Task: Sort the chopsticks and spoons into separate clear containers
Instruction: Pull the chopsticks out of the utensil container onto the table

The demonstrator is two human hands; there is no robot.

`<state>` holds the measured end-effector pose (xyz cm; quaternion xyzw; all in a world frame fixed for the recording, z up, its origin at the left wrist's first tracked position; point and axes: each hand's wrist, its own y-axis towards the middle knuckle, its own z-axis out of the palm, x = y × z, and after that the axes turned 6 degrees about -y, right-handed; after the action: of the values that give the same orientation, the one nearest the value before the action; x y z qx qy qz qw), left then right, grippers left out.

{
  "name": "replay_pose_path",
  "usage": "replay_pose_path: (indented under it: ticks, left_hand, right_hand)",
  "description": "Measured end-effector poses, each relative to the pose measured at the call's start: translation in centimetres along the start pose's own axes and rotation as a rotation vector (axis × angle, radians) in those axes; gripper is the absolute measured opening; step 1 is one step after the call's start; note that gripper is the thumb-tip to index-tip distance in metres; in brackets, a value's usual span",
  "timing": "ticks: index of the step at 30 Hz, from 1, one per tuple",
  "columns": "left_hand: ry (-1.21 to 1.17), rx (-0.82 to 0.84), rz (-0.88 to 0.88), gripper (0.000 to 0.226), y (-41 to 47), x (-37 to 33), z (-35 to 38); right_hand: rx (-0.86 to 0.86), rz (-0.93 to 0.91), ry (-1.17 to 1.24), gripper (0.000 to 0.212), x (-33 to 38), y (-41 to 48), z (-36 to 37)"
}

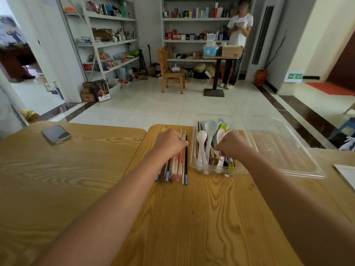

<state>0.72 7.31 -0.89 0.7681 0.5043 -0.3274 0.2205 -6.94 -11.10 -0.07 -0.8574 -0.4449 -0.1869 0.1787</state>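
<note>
Fingers of the right hand (229, 144) pinch pale wooden chopsticks (216, 153) inside the clear plastic container (197, 166) to cull them, while the left hand (171, 142) beside it clasps the sorted bundle (175, 168).

The light yellow-brown wooden surface (201, 217) shows bold dark grain under a smooth, faintly satin finish. On it stands a clear, glossy plastic rectangular container (194, 162) holding smooth plastic spoons (201, 143) in white, pale blue and lime, their bowls softly shiny. Beside it, a wider clear plastic tray (284, 148) catches bright glints along its rim. The bundle of chopsticks (177, 167) mixes pale matt wood, some in printed paper sleeves, with glossy black sticks tipped in blue. A dark smartphone (56, 134) has a reflective glass face.
</note>
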Motion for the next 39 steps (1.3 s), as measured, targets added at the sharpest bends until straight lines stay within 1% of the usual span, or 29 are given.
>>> replay_pose_path:
  ticks: [2, 5, 8, 10, 11, 15, 18, 20, 23, 26, 28, 32, 34, 36, 39]
  left_hand:
    - [-0.044, 0.017, 0.023, 0.02, -0.3, -1.1, 0.4]
    - [-0.071, 0.051, 0.026, 0.021, -0.7, -2.0, 1.3]
    - [-0.046, 0.066, 0.031, 0.024, -1.1, -2.6, 2.2]
    - [-0.055, 0.089, 0.027, 0.022, -1.1, -2.8, 2.7]
    - [-0.069, 0.102, 0.018, 0.021, -1.1, -2.9, 2.9]
    - [-0.189, 0.168, -0.026, 0.016, -1.3, -4.0, 3.7]
    - [-0.271, 0.218, -0.047, 0.012, -1.9, -5.2, 4.3]
    - [-0.315, 0.237, -0.054, 0.016, -2.2, -5.9, 4.7]
    - [-0.407, 0.261, -0.069, 0.023, -3.1, -6.6, 5.0]
    - [-0.51, 0.283, -0.089, 0.022, -4.0, -6.6, 5.0]
    - [-0.57, 0.268, -0.096, 0.019, -4.2, -6.1, 4.6]
    - [-0.661, 0.179, -0.089, 0.02, -3.8, -4.3, 3.2]
    - [-0.616, 0.133, -0.061, 0.015, -3.3, -3.3, 2.4]
    - [-0.557, 0.075, -0.049, 0.014, -2.5, -2.1, 1.4]
    - [-0.451, -0.019, -0.044, 0.012, -1.1, 0.1, -0.2]
  right_hand:
    - [0.023, -0.019, -0.09, 0.024, 0.3, -0.1, 0.8]
    - [0.048, -0.039, -0.182, 0.022, 0.7, -0.5, 1.6]
    - [0.045, -0.049, -0.172, 0.024, 0.3, -0.7, 1.5]
    - [0.05, -0.044, -0.166, 0.017, -0.1, -1.1, 0.8]
    - [0.051, -0.042, -0.164, 0.013, -0.4, -1.4, 0.3]
    - [0.086, -0.017, -0.177, 0.014, -1.7, -3.0, -1.8]
    - [0.08, -0.015, -0.135, 0.017, -2.6, -4.3, -3.1]
    - [0.064, -0.015, -0.091, 0.023, -2.8, -5.1, -3.7]
    - [0.053, -0.016, -0.036, 0.018, -2.6, -6.2, -4.1]
    - [0.08, -0.06, 0.027, 0.019, -1.9, -7.1, -3.9]
    - [0.1, -0.087, 0.053, 0.024, -1.0, -7.5, -3.5]
    - [0.146, -0.136, 0.107, 0.026, 0.9, -6.4, -1.8]
    - [0.179, -0.187, 0.121, 0.024, 2.0, -5.7, -0.8]
    - [0.2, -0.227, 0.144, 0.03, 2.7, -5.1, 0.2]
    - [0.131, -0.238, 0.216, 0.037, 2.2, -3.7, 0.5]
